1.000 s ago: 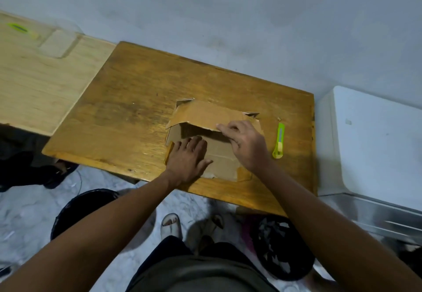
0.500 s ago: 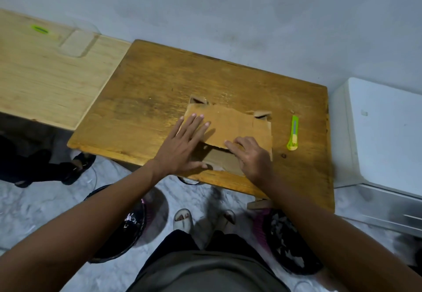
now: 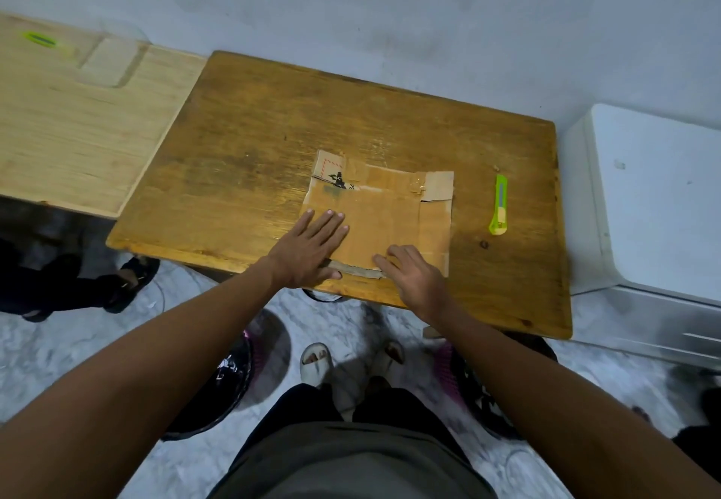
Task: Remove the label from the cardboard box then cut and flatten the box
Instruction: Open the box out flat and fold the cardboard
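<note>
The cardboard box [image 3: 384, 209] lies folded flat on the brown wooden table [image 3: 273, 127], near its front edge, with tape strips and a torn printed patch at its far left corner. My left hand [image 3: 308, 250] presses flat on the box's near left part, fingers straight. My right hand [image 3: 415, 278] rests on the near right part, fingers spread and slightly bent, touching the cardboard's front edge. A green utility knife [image 3: 498, 205] lies on the table to the right of the box, apart from both hands.
A lighter wooden table [image 3: 66, 127] adjoins on the left, with a green object [image 3: 39, 39] at its back. A white appliance [image 3: 655, 202] stands to the right. Dark bins [image 3: 218, 385] and my feet are on the floor below the table's front edge. Another person's foot [image 3: 128, 280] is at left.
The raised cardboard flap has been pushed down and the box now lies flat. Both hands slid toward the box's near edge, left hand flattening onto it.
</note>
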